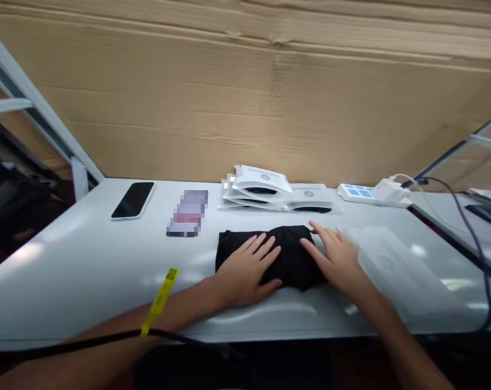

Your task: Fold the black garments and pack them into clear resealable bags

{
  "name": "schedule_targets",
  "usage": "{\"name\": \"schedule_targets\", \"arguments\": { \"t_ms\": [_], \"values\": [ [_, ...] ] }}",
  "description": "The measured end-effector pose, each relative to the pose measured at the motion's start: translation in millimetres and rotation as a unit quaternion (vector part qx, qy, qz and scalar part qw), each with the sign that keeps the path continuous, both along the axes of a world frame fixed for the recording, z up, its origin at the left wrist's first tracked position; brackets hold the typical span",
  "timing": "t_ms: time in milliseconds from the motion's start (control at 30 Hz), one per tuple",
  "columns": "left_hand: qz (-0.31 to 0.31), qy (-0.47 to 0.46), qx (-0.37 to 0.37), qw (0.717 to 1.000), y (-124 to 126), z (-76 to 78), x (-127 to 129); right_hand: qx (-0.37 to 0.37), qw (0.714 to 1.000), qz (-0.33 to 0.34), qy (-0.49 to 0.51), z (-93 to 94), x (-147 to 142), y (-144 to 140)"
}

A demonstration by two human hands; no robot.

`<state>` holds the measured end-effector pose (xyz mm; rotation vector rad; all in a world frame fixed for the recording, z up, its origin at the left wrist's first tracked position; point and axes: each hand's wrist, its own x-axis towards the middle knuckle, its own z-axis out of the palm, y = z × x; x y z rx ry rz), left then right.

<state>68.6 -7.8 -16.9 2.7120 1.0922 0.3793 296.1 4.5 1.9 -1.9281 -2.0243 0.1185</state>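
Observation:
A folded piece of black cloth (292, 254) lies on the white table in front of me. My left hand (247, 271) rests flat on its left part, fingers spread. At the cloth's right edge is my right hand (338, 260), its fingers stretched out and apart, the tips touching or just over the fabric. Under and beside my right forearm lies a translucent plastic bag (395, 265), flat on the table. Behind the cloth, several white and clear packets (261, 179) with something black inside are stacked against the cardboard.
A phone (133, 200) lies at the back left, with a blurred-out flat object (188, 213) beside it. A white power strip (357, 192) with a plugged-in charger (389, 190) sits back right. Cardboard (249, 108) walls the rear. A black cable (107, 340) with a yellow tag (162, 298) crosses my left forearm.

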Motion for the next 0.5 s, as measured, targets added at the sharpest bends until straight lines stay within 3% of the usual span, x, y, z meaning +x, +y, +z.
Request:
{"name": "schedule_targets", "arguments": {
  "t_ms": [100,233,367,500],
  "values": [
    [-0.022,-0.043,0.013,0.999,8,10.8,2,-0.052,0.996,-0.060,0.051,-0.3,16,2],
    [0.032,-0.083,0.092,0.992,10,21.8,-24,-0.059,0.991,-0.036,0.111,-8.8,17,-3],
    [0.103,-0.059,0.128,0.985,8,14.4,-60,-0.050,0.987,-0.041,0.147,-12.6,17,-4],
    [0.068,-0.084,0.090,0.990,5,3.4,-74,-0.044,0.981,-0.041,0.186,2.5,18,-1]
  ]
}}
